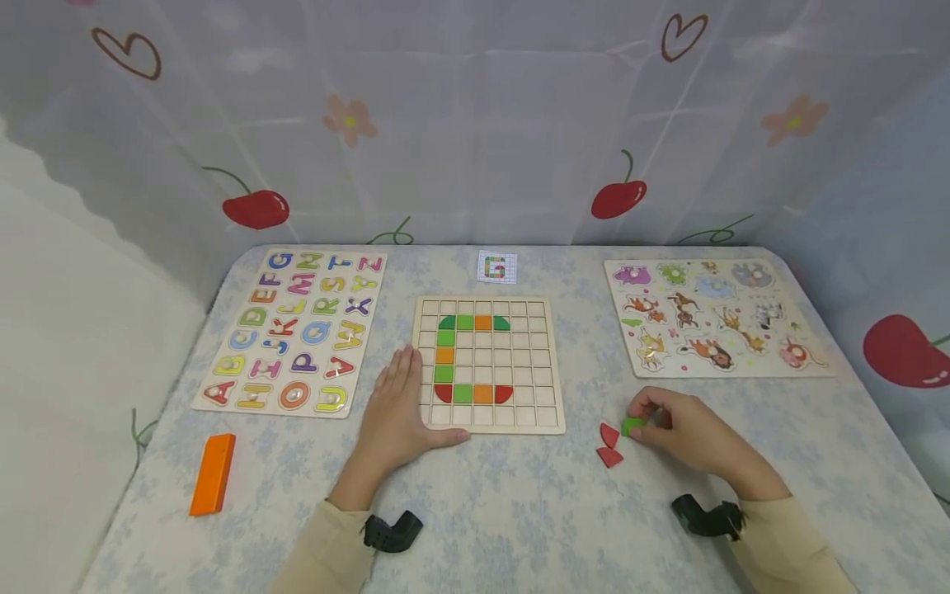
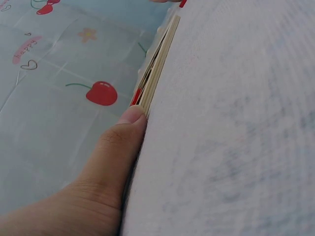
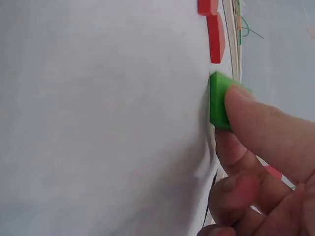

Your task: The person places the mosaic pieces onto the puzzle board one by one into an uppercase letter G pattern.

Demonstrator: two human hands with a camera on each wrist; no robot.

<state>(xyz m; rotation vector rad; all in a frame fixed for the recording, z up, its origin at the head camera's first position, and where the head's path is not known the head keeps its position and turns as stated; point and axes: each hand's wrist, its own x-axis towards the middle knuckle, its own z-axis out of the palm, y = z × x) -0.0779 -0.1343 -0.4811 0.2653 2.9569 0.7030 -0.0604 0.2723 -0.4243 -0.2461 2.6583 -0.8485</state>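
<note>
In the head view, a wooden grid board (image 1: 530,375) lies flat at the middle of the table, with green, orange and red tiles forming a C-like outline. My left hand (image 1: 393,417) rests at its lower left corner, fingers straight along the left side. Its thumb (image 2: 106,162) touches the board's near edge in the left wrist view. To the right of the board, my right hand (image 1: 686,429) pinches a green square tile (image 3: 219,101) between thumb and fingers, close to the tabletop. Two red quarter-round tiles (image 1: 610,457) lie just left of it.
An alphabet puzzle board (image 1: 260,409) lies at the left and an animal puzzle board (image 1: 757,371) at the right. Behind the grid board is a small pattern card (image 1: 508,276). An orange block (image 1: 212,474) sits near the left front. A printed curtain (image 1: 475,124) hangs behind the table.
</note>
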